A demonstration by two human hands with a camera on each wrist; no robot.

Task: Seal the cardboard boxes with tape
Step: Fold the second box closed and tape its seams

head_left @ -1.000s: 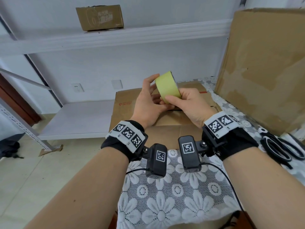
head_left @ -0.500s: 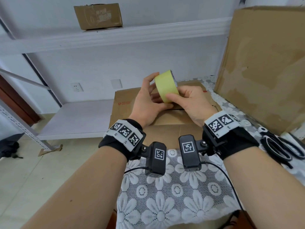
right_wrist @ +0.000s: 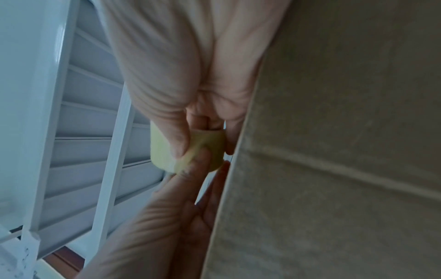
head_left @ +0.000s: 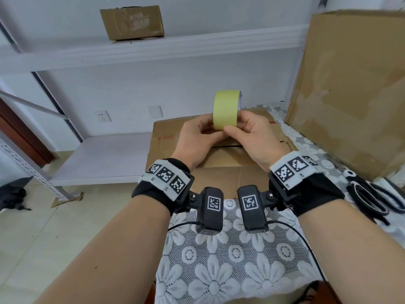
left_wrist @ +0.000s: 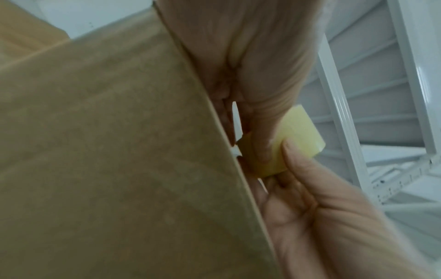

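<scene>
Holding the tape roll [head_left: 225, 109] up between them, the left hand [head_left: 195, 141] and the right hand [head_left: 252, 139] keep it on edge, raised above the cardboard box [head_left: 221, 170] that lies on the lace-covered table [head_left: 232, 255], probably so that the loose end can be found and peeled before any strip goes down. Both hands have their fingers curled onto the roll, with thumbs meeting on the near face of the yellow band; the grip looks like a search for the tape's edge rather than a pull, and I judge that no strip is yet free. The box's top seam shows as a dark gap just below the hands and carries no tape, so the sealing is still to begin. The head view gives the layout: scissors [head_left: 372, 200] lie on the table to the right, near a large upright cardboard sheet [head_left: 350, 84], and a small box [head_left: 132, 21] sits on the shelf [head_left: 153, 49] above. The wrist views look up from beneath and show what the head view hides: in the left wrist view a thumb tip presses on the band's face, and in the right wrist view two thumb tips meet there, though both pictures are too blurred to show a lifted end.
</scene>
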